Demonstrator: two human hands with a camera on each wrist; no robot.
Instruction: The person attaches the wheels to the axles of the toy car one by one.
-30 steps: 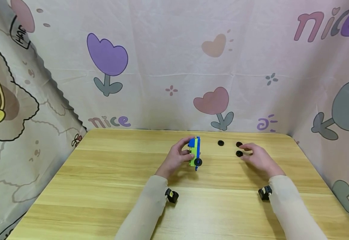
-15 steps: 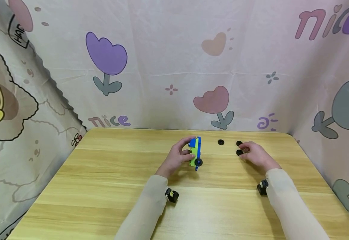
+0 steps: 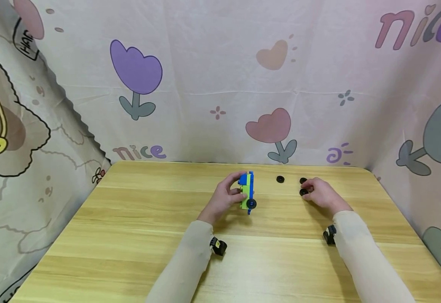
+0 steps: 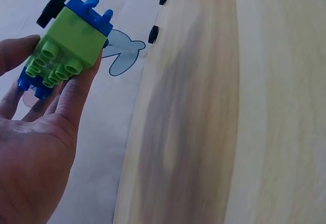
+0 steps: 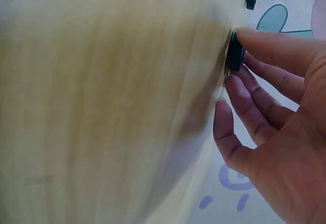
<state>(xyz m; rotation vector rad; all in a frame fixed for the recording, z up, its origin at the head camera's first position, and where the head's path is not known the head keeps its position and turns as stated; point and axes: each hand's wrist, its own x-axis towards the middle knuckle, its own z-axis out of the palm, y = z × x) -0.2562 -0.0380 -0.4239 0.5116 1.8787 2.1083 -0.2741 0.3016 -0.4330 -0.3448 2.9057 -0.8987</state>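
My left hand (image 3: 222,201) grips a toy car (image 3: 246,191) of green and blue building blocks, held up over the table on its end. One black wheel (image 3: 251,204) shows on the car's side. In the left wrist view, green studs face the palm, and the thumb and fingers hold the green block (image 4: 76,38) from both sides. My right hand (image 3: 324,195) pinches a loose black wheel (image 5: 235,52) by its edges at the tabletop, thumb on one side and fingers on the other. Right behind it lies a second loose wheel (image 3: 303,180).
A third loose wheel (image 3: 280,179) lies between the car and the right hand, near the back of the wooden table (image 3: 159,252). A printed cloth (image 3: 197,75) hangs close behind the table and along its sides.
My right hand has moved slightly left, and its fingers have closed in on the nearer wheel. The left hand keeps holding the toy car in about the same place.
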